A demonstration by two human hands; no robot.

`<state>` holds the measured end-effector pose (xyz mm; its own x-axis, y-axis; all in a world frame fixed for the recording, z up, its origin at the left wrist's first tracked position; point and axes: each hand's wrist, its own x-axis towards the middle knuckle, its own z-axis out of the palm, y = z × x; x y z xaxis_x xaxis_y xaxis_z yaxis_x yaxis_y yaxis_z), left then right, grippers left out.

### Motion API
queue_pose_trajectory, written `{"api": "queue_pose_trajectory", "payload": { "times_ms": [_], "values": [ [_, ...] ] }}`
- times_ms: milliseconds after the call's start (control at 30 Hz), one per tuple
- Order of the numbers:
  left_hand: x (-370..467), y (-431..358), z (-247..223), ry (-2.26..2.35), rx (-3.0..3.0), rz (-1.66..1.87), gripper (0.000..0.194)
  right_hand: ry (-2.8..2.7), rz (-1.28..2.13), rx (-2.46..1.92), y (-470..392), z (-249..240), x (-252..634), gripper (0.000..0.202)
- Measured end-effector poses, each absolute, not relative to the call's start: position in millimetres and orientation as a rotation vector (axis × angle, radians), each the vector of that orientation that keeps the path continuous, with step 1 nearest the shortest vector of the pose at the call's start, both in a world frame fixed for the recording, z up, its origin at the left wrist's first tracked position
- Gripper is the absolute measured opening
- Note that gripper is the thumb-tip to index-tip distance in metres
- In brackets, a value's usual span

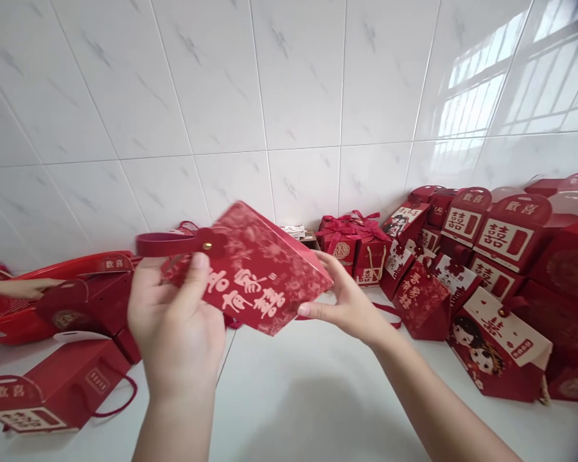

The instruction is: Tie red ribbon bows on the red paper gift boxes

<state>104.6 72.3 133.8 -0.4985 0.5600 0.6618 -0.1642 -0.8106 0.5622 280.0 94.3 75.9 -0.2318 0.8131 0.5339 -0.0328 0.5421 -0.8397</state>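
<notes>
A red gift box (pixel 264 276) with a pale floral print and gold characters is held tilted above the white table, between my two hands. My left hand (pixel 178 314) grips its narrow top end, thumb on the front beside a gold stud and a red strap handle (pixel 166 244). At the wide right end, my right hand (pixel 341 298) has its thumb at the lower corner and its fingers behind the edge. The box hides some fingertips of both hands.
Red gift boxes (pixel 498 231) are stacked on the right; ribboned boxes (pixel 354 244) stand near the tiled wall. At left are a red basin (pixel 9 321), a box with a cord handle (pixel 72 378) and another person's hand (pixel 24 288). The white table (pixel 289 398) lies below.
</notes>
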Motion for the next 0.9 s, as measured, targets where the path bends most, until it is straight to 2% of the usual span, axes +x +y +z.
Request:
{"api": "queue_pose_trajectory", "payload": {
  "times_ms": [67,167,267,367,667,900],
  "values": [
    [102.8,74.9,136.7,0.601,1.095,2.324,0.009,-1.626,1.013,-0.458,96.2,70.8,270.3,0.072],
    [102.8,77.1,137.3,0.585,0.994,2.197,0.008,-1.501,0.958,-0.286,93.1,66.2,253.2,0.054],
    [99.0,81.8,134.8,0.639,1.105,2.028,0.003,-1.366,0.828,-0.296,91.4,65.2,247.4,0.064],
    [87.9,89.7,130.1,0.836,1.197,1.968,0.014,-1.272,0.792,-0.325,95.1,64.8,255.3,0.075],
    [75.7,83.3,130.7,1.287,1.642,1.871,0.037,-1.073,0.871,-0.437,98.4,72.6,279.6,0.049],
    [85.1,74.3,134.5,1.275,1.781,1.848,0.034,-1.153,0.882,-0.469,95.2,76.8,286.7,0.042]
  ]
}}
